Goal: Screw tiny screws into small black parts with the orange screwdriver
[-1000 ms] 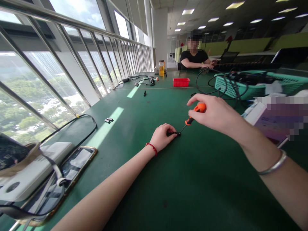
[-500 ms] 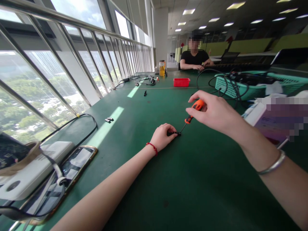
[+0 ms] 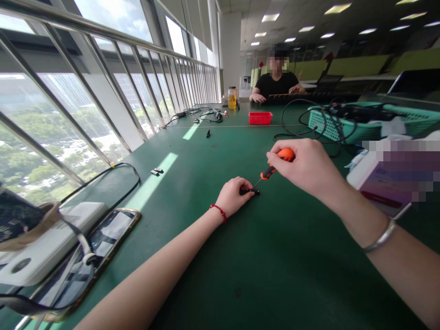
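My left hand [image 3: 233, 196] rests on the green table [image 3: 275, 256], fingers curled round a small black part [image 3: 253, 191] and pinning it down. My right hand [image 3: 305, 167] grips the orange handle of a small screwdriver [image 3: 275, 167]. Its thin shaft slants down and left, with the tip on the black part between my left fingers. A red string sits on my left wrist and a metal bangle on my right.
A phone [image 3: 99, 245], a white box [image 3: 44, 250] and a black cable [image 3: 117, 183] lie at the left. Small black parts [image 3: 156, 172] lie farther out. A teal basket of cables [image 3: 343, 121], a red tray [image 3: 260, 118] and a seated person [image 3: 277, 78] are beyond.
My right hand has closed round the screwdriver handle and turned it slightly; the index finger that was stretched out now lies on the handle. My left hand stays on the part.
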A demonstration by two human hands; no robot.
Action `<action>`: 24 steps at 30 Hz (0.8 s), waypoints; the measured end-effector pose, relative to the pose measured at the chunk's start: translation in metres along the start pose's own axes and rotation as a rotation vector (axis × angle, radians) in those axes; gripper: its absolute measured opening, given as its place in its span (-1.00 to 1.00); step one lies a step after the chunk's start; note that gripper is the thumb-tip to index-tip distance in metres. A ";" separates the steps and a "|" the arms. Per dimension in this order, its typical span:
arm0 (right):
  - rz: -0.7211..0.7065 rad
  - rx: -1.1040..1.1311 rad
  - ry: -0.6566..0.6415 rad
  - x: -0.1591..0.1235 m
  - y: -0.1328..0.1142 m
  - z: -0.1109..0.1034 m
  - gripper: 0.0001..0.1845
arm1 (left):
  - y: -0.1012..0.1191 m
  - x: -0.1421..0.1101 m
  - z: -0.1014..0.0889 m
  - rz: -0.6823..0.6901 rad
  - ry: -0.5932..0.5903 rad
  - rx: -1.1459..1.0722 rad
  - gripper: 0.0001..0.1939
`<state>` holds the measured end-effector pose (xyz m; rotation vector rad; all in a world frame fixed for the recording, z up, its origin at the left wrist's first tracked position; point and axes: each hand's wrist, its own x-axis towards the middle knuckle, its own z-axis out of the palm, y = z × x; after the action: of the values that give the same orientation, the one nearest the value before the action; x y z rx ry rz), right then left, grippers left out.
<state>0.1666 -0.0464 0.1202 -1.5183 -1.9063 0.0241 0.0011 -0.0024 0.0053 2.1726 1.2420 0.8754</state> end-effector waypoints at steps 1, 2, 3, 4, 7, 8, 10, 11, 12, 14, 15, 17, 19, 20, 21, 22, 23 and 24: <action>-0.004 -0.002 0.001 0.000 0.000 0.001 -0.77 | 0.000 0.000 0.000 -0.001 0.001 -0.002 -0.93; -0.007 -0.003 0.005 0.000 0.000 0.001 -0.77 | 0.000 0.000 0.000 -0.002 0.002 -0.002 -0.93; -0.010 -0.005 0.010 0.000 0.000 0.002 -0.77 | 0.000 0.000 0.000 -0.003 0.002 -0.002 -0.93; -0.013 -0.006 0.017 0.000 0.000 0.003 -0.77 | 0.001 0.000 0.000 -0.002 0.003 -0.001 -0.93; -0.027 -0.021 0.039 -0.001 0.001 0.005 -0.77 | 0.001 0.000 0.000 -0.004 0.002 0.004 -0.93; -0.031 -0.028 0.043 -0.001 0.001 0.006 -0.77 | 0.001 0.000 0.000 -0.005 0.001 0.004 -0.93; -0.038 -0.039 0.041 -0.002 0.001 0.006 -0.77 | 0.000 0.000 0.000 -0.002 0.001 0.004 -0.92; -0.040 -0.044 0.037 -0.002 0.001 0.006 -0.77 | -0.001 0.000 0.000 0.002 0.001 0.003 -0.92; -0.041 -0.047 0.035 -0.002 0.001 0.006 -0.77 | -0.001 0.000 0.000 0.006 0.001 0.003 -0.92; -0.046 -0.050 0.030 -0.002 0.001 0.005 -0.77 | -0.002 0.000 0.001 0.011 0.002 0.004 -0.92; -0.048 -0.050 0.029 -0.002 0.000 0.005 -0.76 | -0.002 0.000 0.001 0.011 0.002 0.005 -0.92; -0.053 -0.050 0.028 -0.002 0.000 0.004 -0.75 | -0.002 0.000 0.001 0.005 0.002 0.006 -0.92; -0.052 -0.052 0.028 -0.002 0.000 0.005 -0.75 | -0.002 0.000 0.000 0.002 0.001 0.006 -0.93; -0.051 -0.053 0.028 -0.002 0.000 0.005 -0.75 | -0.001 0.000 0.000 0.002 0.001 0.006 -0.93; -0.048 -0.053 0.027 -0.002 0.000 0.005 -0.76 | -0.001 0.000 0.000 0.003 0.001 0.006 -0.92; -0.045 -0.051 0.025 -0.002 0.000 0.005 -0.76 | -0.001 0.000 0.000 0.004 0.001 0.005 -0.92; -0.042 -0.047 0.020 -0.002 0.000 0.005 -0.77 | -0.001 0.000 0.000 0.006 0.000 0.004 -0.92; -0.040 -0.042 0.013 -0.002 -0.001 0.005 -0.77 | -0.001 0.000 0.000 0.006 0.000 0.002 -0.92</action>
<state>0.1637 -0.0467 0.1153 -1.5035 -1.9373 -0.0441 0.0007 -0.0023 0.0046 2.1793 1.2376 0.8774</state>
